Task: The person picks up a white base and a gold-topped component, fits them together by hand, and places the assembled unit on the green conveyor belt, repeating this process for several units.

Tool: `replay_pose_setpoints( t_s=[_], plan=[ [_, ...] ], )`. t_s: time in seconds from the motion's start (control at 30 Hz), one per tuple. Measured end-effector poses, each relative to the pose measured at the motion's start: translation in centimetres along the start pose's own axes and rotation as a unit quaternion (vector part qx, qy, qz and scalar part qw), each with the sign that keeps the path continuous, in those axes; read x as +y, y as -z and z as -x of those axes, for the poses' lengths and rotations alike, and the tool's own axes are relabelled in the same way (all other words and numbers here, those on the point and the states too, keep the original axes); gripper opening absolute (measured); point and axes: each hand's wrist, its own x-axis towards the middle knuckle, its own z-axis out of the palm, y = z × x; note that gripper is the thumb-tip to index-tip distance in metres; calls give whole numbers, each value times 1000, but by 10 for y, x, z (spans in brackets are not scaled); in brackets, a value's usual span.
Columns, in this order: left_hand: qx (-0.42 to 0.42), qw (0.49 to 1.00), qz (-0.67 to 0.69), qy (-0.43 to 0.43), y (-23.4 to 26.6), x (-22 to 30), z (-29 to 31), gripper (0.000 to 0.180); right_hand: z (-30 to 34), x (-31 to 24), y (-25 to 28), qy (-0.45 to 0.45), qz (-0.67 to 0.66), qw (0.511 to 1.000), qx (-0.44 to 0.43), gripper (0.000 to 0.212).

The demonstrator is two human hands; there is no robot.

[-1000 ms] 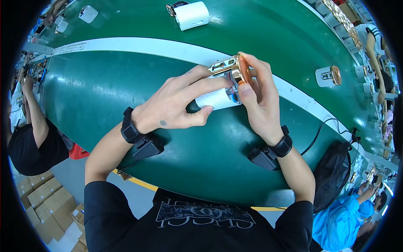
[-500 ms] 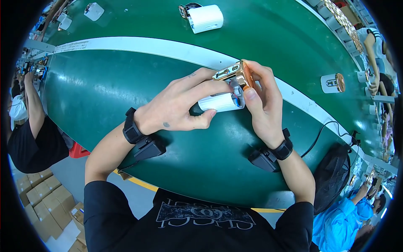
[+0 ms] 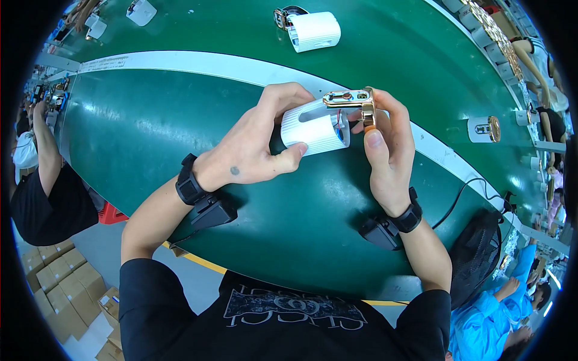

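Note:
My left hand (image 3: 256, 141) is closed around a white ribbed cylindrical housing (image 3: 310, 133), thumb on its near side and fingers over the far side. A slot is cut into the housing's upper wall, and thin wires show at its right-hand opening. In my right hand (image 3: 391, 150), pinched between thumb and fingers, is a gold-coloured cap (image 3: 368, 109) with a long flat panel reaching left over the housing's opening. The cap and the housing's rim stand slightly apart. What lies deep inside the housing is hidden.
Beyond the white rail (image 3: 198, 60), a similar white housing (image 3: 316, 31) lies on the green belt, and another gold-capped one (image 3: 483, 129) lies at right. A black mesh bag (image 3: 475, 259) and cable (image 3: 460, 195) are at the right edge. Co-workers sit on both sides.
My left fingers have come out of the housing's opening and now wrap its outside. My right hand has turned the gold cap so its panel lies level. Housings on the belt have shifted right.

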Motion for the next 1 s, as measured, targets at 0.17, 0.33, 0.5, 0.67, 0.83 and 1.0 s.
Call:
replay_pose_setpoints(
  t_s=[0.17,0.33,0.5,0.67,0.83,1.0],
  plan=[
    [6,1000,20,23,0,0,1,67,0,0,0,-2,-4,1000,-5,58],
    [2,1000,12,23,0,0,1,65,0,3,2,0,7,1000,-14,59],
    [-37,998,30,49,5,1,2,67,1,2,2,6,-3,1000,-13,59],
    [-36,997,32,55,5,2,1,65,0,3,1,14,-7,1000,-10,60],
    [8,997,53,60,2,2,1,63,0,2,2,4,-22,1000,-2,60],
    [7,997,43,61,2,1,2,63,1,3,4,-13,-20,1000,-6,61]
  ],
)
